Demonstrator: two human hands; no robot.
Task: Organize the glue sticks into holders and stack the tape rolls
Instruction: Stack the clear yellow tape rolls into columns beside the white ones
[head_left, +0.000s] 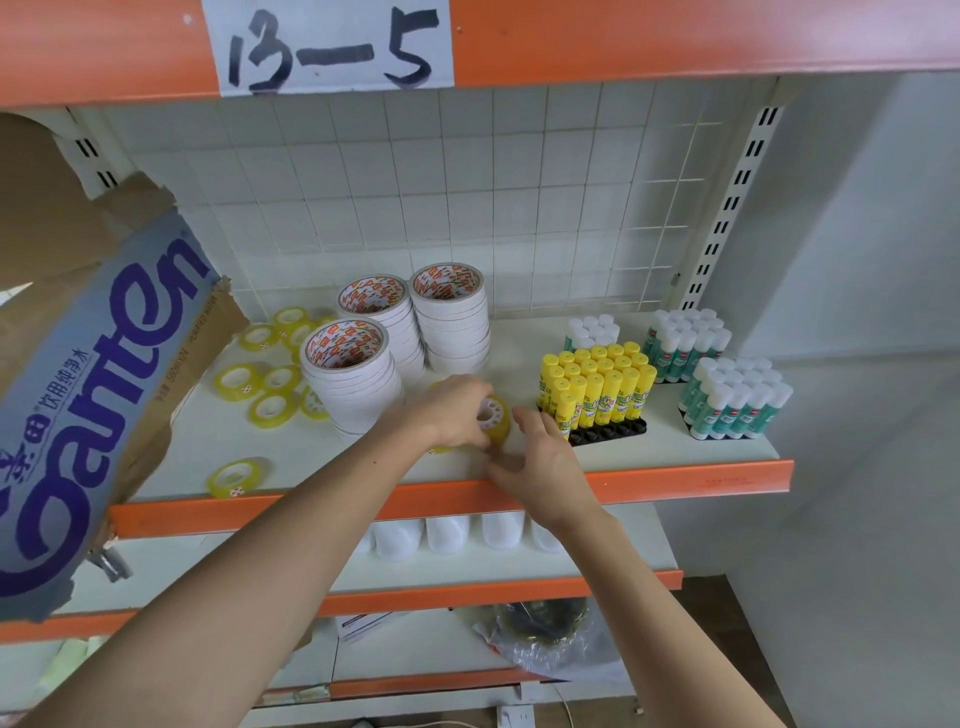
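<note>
yellow glue sticks (597, 387) upright in black holder (608, 432), white tape rolls (415, 322) stacked

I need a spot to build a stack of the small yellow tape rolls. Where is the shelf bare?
Bare patches: the white shelf's front strip between the black glue-stick holder and the teal glue sticks, and front left, between the lone yellow tape roll and the left hand. Crowded: back left, scattered yellow rolls beside white tape stacks.

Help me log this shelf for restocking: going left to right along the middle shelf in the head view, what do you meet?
Cardboard box → loose yellow tape rolls → white tape stacks → left hand holding a yellow tape roll → right hand → yellow glue sticks → green glue sticks.
</note>
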